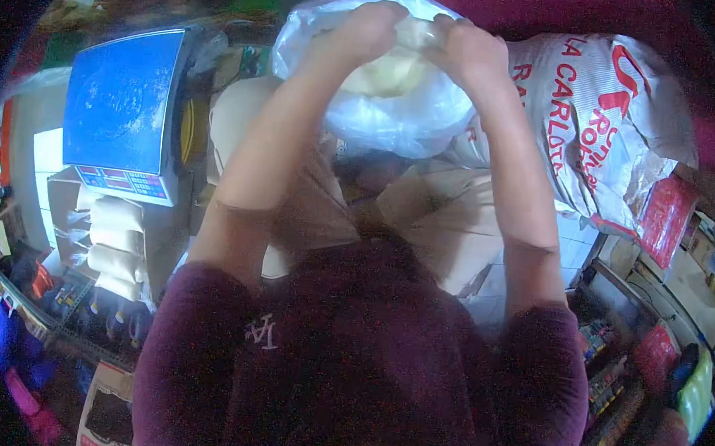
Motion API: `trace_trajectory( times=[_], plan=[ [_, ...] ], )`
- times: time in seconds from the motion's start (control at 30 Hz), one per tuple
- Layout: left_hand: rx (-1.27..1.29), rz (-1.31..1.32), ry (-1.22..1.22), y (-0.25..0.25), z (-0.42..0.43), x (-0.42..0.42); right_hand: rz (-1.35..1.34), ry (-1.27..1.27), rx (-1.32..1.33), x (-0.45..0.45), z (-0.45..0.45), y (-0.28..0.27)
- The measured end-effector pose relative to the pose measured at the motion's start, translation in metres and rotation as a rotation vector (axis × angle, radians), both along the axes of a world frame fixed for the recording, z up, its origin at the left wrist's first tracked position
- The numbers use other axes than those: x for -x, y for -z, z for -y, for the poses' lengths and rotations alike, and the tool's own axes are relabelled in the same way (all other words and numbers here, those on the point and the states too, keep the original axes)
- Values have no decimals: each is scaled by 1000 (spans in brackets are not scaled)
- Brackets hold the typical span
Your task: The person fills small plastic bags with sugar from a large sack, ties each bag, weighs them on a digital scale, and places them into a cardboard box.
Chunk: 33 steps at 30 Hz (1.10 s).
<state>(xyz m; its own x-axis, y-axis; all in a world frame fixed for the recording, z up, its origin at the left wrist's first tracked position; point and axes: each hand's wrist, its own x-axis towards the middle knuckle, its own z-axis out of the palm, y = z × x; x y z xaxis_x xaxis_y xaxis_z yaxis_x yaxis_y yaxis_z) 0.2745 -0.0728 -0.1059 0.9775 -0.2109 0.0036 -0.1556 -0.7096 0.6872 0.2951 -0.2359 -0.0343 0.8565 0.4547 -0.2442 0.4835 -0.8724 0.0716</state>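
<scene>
Two hands at the mouth of a plastic bag

A person sits with both arms stretched forward over a large whitish plastic bag (381, 125), which stands open just beyond the lap, between the knees. The left hand (378, 30) and the right hand (475, 50) meet over its opening, close together but apart. Their fingers are curled inward, grasping the clear plastic (419, 35) that spans the gap between them; blur hides exactly how each fingertip sits on it. Below the clear plastic, inside the large bag, shows a pale yellowish mass (388, 76); what it is cannot be told.

Just to the right of the bag leans a big woven sack (564, 113) with red lettering, creased and bulging, with a red packet (669, 220) beside its lower corner. Well to the left is a scale (126, 99) with a scuffed blue top and a keypad along its near edge. Near that edge, pale packets (116, 243) lie in a row inside an open box. The person wears a dark purple shirt (365, 348) with white letters and light trousers (441, 208). A printed carton (108, 409) sits at the lower left.
</scene>
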Motion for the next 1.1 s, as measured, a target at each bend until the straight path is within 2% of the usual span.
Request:
trace_trajectory(
  times=[0.03,0.07,0.13,0.27,0.33,0.47,0.53,0.63,0.67,0.73,0.83,0.87,1.0,1.03,1.07,1.1],
  plan=[
    [-23,-4,-54,1,3,-1,-38,-20,133,-3,-7,-9],
    [-20,0,-53,5,5,-3,-35,-19,136,-6,-15,-17],
    [-18,172,-109,13,8,-3,-20,-69,221,-9,-28,-28],
    [-10,142,-162,6,11,-2,44,-141,348,-15,-45,-41],
    [-8,67,-153,-5,11,-1,-91,-60,396,-14,-57,-58],
    [23,4,-148,-9,4,-1,-50,-74,379,-16,-50,-48],
    [104,81,-175,-5,1,2,148,-179,307,-11,-37,-41],
    [159,149,-183,46,-2,-16,90,-207,244,-6,-29,-56],
    [157,134,-184,43,-5,-13,74,-209,242,-6,-22,-60],
    [150,57,-287,16,-17,-7,118,-56,73,-12,-8,-61],
    [244,116,-254,8,-35,-5,-69,63,59,-27,16,-5],
    [364,70,-320,-13,-33,0,-143,128,164,-24,4,25],
    [341,42,-296,-28,-36,-6,-212,-175,592,-16,-10,164],
    [361,33,-312,-29,-35,-6,-221,-176,583,-23,-3,186],
    [381,21,-330,-32,-35,-4,-71,-285,694,-32,9,204],
    [374,9,-331,-34,-37,-2,84,-393,801,-33,7,198]
  ],
)
